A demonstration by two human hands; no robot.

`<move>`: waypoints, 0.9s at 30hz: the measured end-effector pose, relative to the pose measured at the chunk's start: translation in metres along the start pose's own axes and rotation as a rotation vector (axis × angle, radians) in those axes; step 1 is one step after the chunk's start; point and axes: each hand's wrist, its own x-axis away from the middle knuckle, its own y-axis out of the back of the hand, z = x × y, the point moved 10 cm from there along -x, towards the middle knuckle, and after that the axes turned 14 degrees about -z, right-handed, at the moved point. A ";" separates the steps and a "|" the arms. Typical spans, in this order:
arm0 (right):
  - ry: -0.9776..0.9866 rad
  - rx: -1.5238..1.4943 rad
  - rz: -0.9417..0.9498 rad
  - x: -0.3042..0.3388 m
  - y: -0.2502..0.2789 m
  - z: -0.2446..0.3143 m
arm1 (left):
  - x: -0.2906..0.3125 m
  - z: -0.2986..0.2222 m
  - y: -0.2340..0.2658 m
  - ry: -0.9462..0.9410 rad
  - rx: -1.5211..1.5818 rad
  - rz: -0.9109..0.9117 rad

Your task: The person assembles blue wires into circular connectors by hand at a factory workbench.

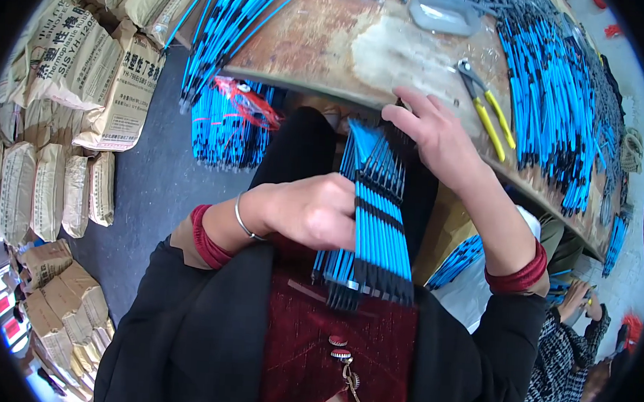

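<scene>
My left hand (310,211) is closed round a flat bundle of thin blue rods with black ends (380,229), held over my lap. The bundle tilts slightly, and dark bands cross the rods. My right hand (438,138) is raised at the bundle's far end, close to the table edge. Its visible fingers are apart and partly bent. Dark pieces lie just below them, and the fingers' undersides are hidden, so any contact cannot be made out.
The wooden table (308,44) ahead bears yellow-handled pliers (487,108), a clear plastic tray (445,14) and a pile of blue rods (549,104). More rods (231,127) stand below it. Paper sacks (128,82) stack at left. Another person (564,366) works at lower right.
</scene>
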 end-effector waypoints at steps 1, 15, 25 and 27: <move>-0.028 -0.054 -0.006 0.008 0.000 0.006 | 0.003 -0.014 -0.007 -0.071 -0.006 0.009; -0.379 -0.905 0.305 0.147 -0.141 0.034 | 0.068 0.060 -0.051 0.571 0.227 -0.368; -0.793 -1.073 -0.370 0.111 -0.044 0.012 | 0.058 0.110 -0.043 0.943 0.436 -0.547; -0.831 -0.928 -0.450 0.111 -0.050 0.012 | 0.056 0.112 -0.044 0.968 0.475 -0.551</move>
